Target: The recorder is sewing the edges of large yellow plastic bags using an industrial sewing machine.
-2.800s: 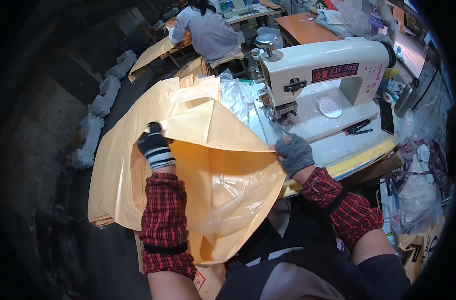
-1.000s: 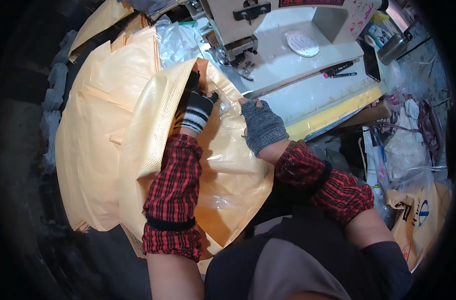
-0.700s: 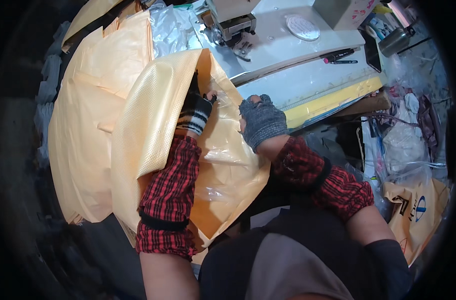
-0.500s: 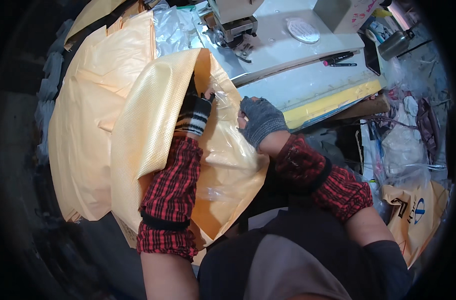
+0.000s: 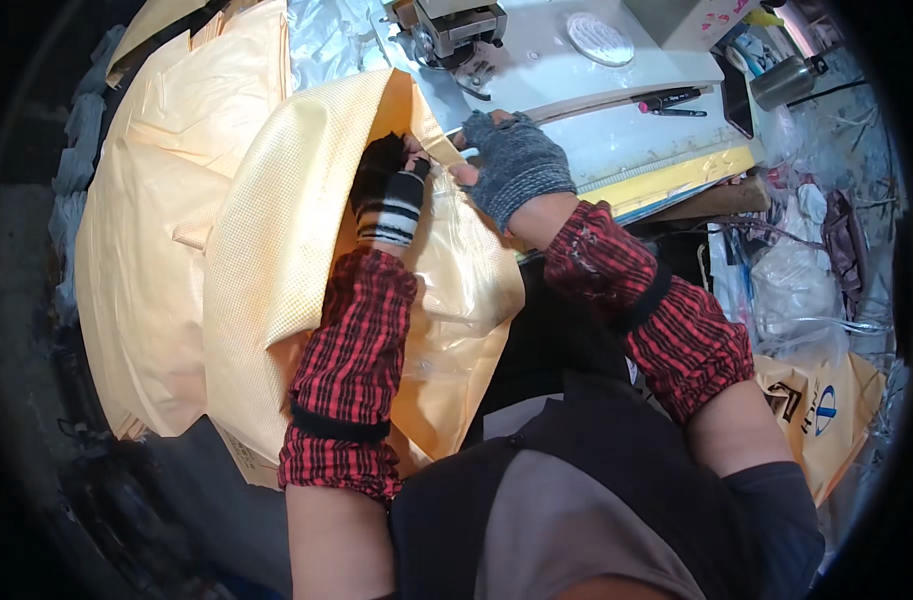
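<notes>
A large cream-yellow woven sack (image 5: 277, 215) lies with its mouth open in front of me, a clear plastic liner (image 5: 457, 245) showing inside. Reaching into that mouth is my left hand (image 5: 392, 185), in a black fingerless glove with a striped cuff; its fingers are closed at the sack's far inner edge, partly in shadow. Just right of it, my right hand (image 5: 517, 165), in a grey fingerless glove, grips the outer side of the same edge between thumb and curled fingers. Red-and-black checked sleeves cover both forearms.
A pile of similar sacks (image 5: 142, 260) lies at left. Ahead, a sewing machine (image 5: 462, 35) stands on a pale table (image 5: 557, 80) holding pens (image 5: 672, 102) and a phone (image 5: 737, 105). Clear plastic bags (image 5: 792, 275) and a printed sack (image 5: 827, 420) are at right.
Both hands have moved a little farther forward along the sack's edge, my right hand slightly left too. The sack's mouth has shifted with them, and the whole view has shifted slightly.
</notes>
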Action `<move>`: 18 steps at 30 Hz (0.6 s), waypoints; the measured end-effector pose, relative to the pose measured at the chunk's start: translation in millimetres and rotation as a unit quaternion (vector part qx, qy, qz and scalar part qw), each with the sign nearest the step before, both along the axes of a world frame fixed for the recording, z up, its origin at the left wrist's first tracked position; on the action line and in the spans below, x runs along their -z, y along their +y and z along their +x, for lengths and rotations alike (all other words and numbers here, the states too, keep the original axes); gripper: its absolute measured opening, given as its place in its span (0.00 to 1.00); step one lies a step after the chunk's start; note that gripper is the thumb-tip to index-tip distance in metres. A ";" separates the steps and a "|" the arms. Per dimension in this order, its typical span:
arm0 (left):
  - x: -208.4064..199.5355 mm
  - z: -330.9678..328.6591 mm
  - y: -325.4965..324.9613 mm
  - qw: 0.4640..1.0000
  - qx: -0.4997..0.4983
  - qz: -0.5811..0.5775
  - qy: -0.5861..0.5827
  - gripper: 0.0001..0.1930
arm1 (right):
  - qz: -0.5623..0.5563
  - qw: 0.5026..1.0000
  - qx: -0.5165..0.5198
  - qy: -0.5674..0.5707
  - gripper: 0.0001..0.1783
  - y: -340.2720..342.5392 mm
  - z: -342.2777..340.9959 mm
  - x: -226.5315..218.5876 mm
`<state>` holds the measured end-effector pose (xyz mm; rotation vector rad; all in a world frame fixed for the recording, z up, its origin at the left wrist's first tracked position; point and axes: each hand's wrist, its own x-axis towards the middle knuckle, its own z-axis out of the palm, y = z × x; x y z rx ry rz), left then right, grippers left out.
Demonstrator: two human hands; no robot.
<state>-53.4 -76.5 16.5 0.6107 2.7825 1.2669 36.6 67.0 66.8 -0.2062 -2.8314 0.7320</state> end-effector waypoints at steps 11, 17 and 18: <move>-12.8 -15.0 -3.1 0.992 0.060 0.090 -0.061 0.17 | -0.057 0.995 0.051 -0.070 0.20 -9.2 -39.4 -23.3; -5.7 1.2 -26.9 0.998 0.041 -0.019 0.047 0.20 | -0.016 1.000 -0.017 -0.021 0.20 -7.7 -35.2 -7.4; 0.5 6.2 -35.2 0.998 0.033 -0.038 0.049 0.21 | -0.032 0.997 -0.036 -0.060 0.19 -10.7 -34.2 -15.0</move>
